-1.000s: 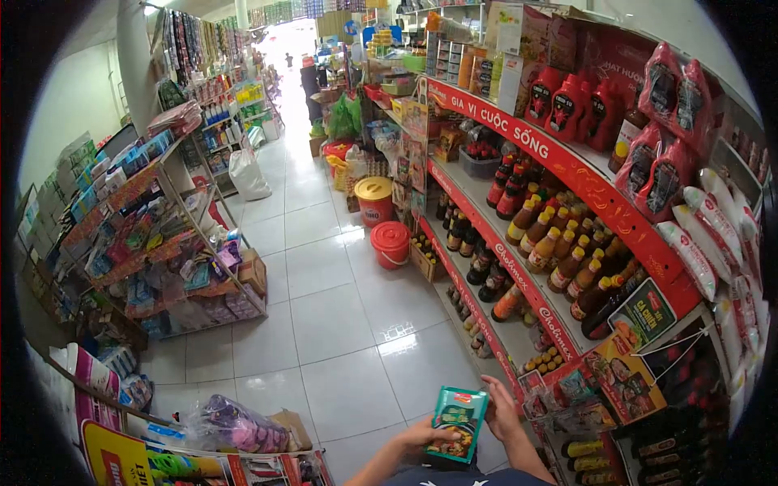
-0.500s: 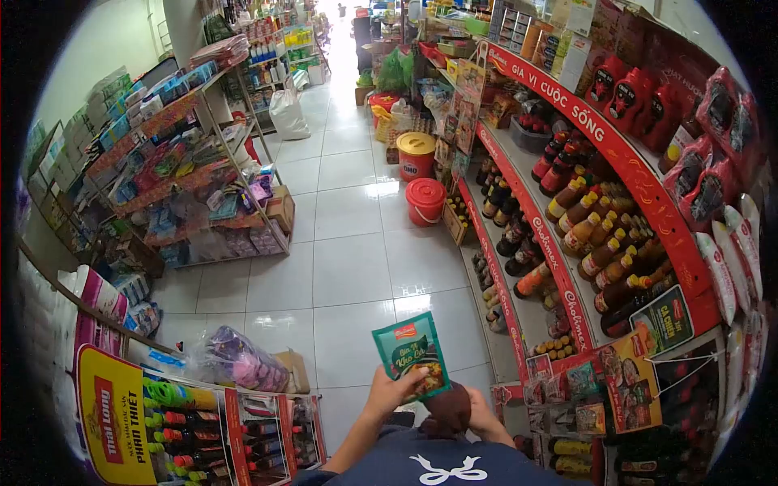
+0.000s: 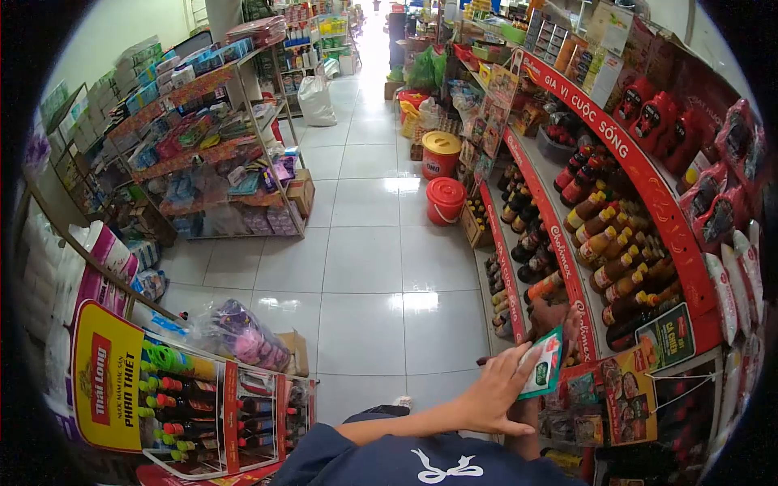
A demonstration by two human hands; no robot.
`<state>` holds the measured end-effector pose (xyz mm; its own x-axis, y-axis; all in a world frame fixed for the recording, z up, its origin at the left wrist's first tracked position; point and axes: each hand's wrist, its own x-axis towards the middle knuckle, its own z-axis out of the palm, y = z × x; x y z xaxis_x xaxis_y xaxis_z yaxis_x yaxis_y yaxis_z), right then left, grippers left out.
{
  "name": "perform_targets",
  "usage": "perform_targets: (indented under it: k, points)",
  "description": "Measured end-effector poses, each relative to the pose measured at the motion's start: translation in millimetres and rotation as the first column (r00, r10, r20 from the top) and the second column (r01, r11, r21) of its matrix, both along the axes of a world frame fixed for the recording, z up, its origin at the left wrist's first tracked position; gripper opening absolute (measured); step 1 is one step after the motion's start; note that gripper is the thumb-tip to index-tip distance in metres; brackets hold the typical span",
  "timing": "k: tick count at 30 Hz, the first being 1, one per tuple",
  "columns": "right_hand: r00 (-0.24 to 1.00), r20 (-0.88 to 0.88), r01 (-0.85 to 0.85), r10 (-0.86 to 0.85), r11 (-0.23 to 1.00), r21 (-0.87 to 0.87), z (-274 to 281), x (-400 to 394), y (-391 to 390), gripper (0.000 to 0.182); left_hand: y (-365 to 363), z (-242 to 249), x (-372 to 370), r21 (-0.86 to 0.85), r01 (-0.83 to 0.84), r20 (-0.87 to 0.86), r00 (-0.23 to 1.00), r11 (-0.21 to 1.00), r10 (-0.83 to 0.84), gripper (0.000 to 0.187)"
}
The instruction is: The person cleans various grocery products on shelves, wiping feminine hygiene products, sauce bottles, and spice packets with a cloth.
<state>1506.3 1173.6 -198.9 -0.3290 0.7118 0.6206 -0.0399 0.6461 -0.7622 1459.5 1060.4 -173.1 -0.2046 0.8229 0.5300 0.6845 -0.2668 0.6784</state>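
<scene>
In the head view, my left hand (image 3: 498, 385) reaches across to the right, its fingers over a green-edged seasoning packet (image 3: 541, 368) with a white face and a green label. The packet is tilted, and my hand covers its left part. Beyond it, my right hand (image 3: 574, 330) shows only in part, its forearm passing under the left hand. A dark brown, cloth-like bundle (image 3: 546, 316) is at the right hand, mostly hidden behind the packet. Both hands are close to the front of the sauce shelf (image 3: 563, 279).
Sauce bottles (image 3: 600, 243) fill the red-edged shelf at right. A fish-sauce rack (image 3: 194, 413) stands front left, near a wrapped purple bundle (image 3: 251, 336). Red buckets (image 3: 446, 201) line the tiled aisle's right side. A goods shelf (image 3: 219, 154) stands on the left.
Both hands have moved right, from before my body toward the sauce shelf, carrying the packet and the brown bundle. The packet has turned and shows a different, whiter face. The view has shifted slightly.
</scene>
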Motion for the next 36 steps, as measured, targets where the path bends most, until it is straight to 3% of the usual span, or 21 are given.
perform_targets:
  k: [3,4,5,10,12,14,15,16,17,18,19,20,21,22,25,26,27,29,31,35,36]
  points:
    - [0.99,-0.051,-0.137,0.132,0.983,-0.126,4,1,-17,0.044,4,-2,-9,0.044,0.179,0.392,0.902,0.983,-0.181,0.087]
    - [0.98,-0.064,-0.195,0.186,0.965,-0.176,4,3,-27,0.045,5,-7,-2,0.238,0.138,0.627,0.735,0.962,-0.26,0.08]
    - [0.967,-0.078,-0.255,0.243,0.938,-0.237,7,2,-36,0.045,-7,8,-5,0.084,0.154,0.683,0.71,0.984,-0.17,0.09]
    - [0.863,-0.155,-0.476,0.481,0.674,-0.565,19,-4,-59,0.046,0,19,-4,0.331,-0.228,0.591,0.807,0.916,-0.013,0.073]
    - [0.818,-0.054,-0.518,0.573,0.691,-0.504,23,3,-65,0.046,-2,18,-14,0.24,-0.148,0.929,0.323,0.959,-0.183,0.064]
    - [0.807,0.219,-0.586,0.548,0.789,0.186,29,13,-67,0.054,-8,18,-26,0.209,-0.02,0.935,-0.289,0.978,-0.206,0.056]
    - [0.801,0.409,-0.552,0.436,0.802,0.227,31,14,-65,0.064,-10,23,-27,0.321,-0.031,0.933,-0.16,0.947,-0.321,0.053]
    - [0.796,0.368,-0.562,0.481,0.812,0.156,31,11,-61,0.064,-13,29,-27,0.434,-0.037,0.9,-0.037,0.9,-0.435,0.05]
    - [0.79,0.323,-0.573,0.521,0.815,0.086,32,5,-57,0.065,-4,-7,-24,0.685,-0.037,0.672,-0.354,0.727,-0.651,0.048]
    - [0.803,0.305,-0.55,0.513,0.834,0.047,39,1,-51,0.067,5,-43,-20,0.839,-0.09,0.358,-0.65,0.536,-0.67,0.045]
    - [0.792,0.209,-0.582,0.573,0.813,-0.023,41,-6,-43,0.069,-1,-35,-11,0.609,0.1,0.792,-0.019,0.787,-0.61,0.046]
    - [0.775,0.144,-0.597,0.615,0.788,-0.149,55,-11,-38,0.069,-8,-26,-1,0.196,0.011,0.775,0.611,0.98,-0.162,0.048]
    - [0.76,0.076,-0.608,0.646,0.747,-0.27,66,-14,-36,0.069,-3,-15,12,0.25,0.058,0.948,0.191,0.967,-0.256,0.05]
    - [0.738,-0.038,-0.631,0.674,0.668,-0.394,59,-18,-32,0.061,-4,-32,26,0.189,0.122,0.935,0.282,0.975,-0.216,0.049]
    - [0.633,-0.043,-0.751,0.773,0.599,-0.278,30,-23,-34,0.062,-2,-56,22,0.184,0.094,0.959,0.199,0.978,-0.199,0.049]
    - [0.694,0.079,-0.694,0.716,0.694,-0.194,39,-18,-40,0.059,-8,-60,11,0.181,0.128,0.961,0.187,0.975,-0.203,0.048]
    - [0.75,0.191,-0.627,0.633,0.773,-0.099,48,-14,-46,0.057,-18,-31,-6,0.068,0.041,0.847,0.525,0.997,-0.079,0.048]
    - [0.771,0.193,-0.588,0.607,0.795,-0.15,18,-10,-61,0.056,-16,-22,-19,0.256,-0.035,0.967,-0.014,0.966,-0.256,0.055]
    - [0.764,0.301,-0.576,0.57,0.814,-0.078,12,-4,-77,0.055,-23,-23,-34,0.241,-0.008,0.941,-0.243,0.97,-0.236,0.057]
    - [0.774,0.265,-0.582,0.576,0.811,-0.061,-3,8,-89,0.053,-26,-49,-35,0.443,0.058,0.808,-0.459,0.895,-0.37,0.054]
    - [0.792,0.254,-0.566,0.556,0.824,-0.04,-1,9,-82,0.055,-26,-49,-29,0.421,0.116,0.863,-0.355,0.899,-0.358,0.053]
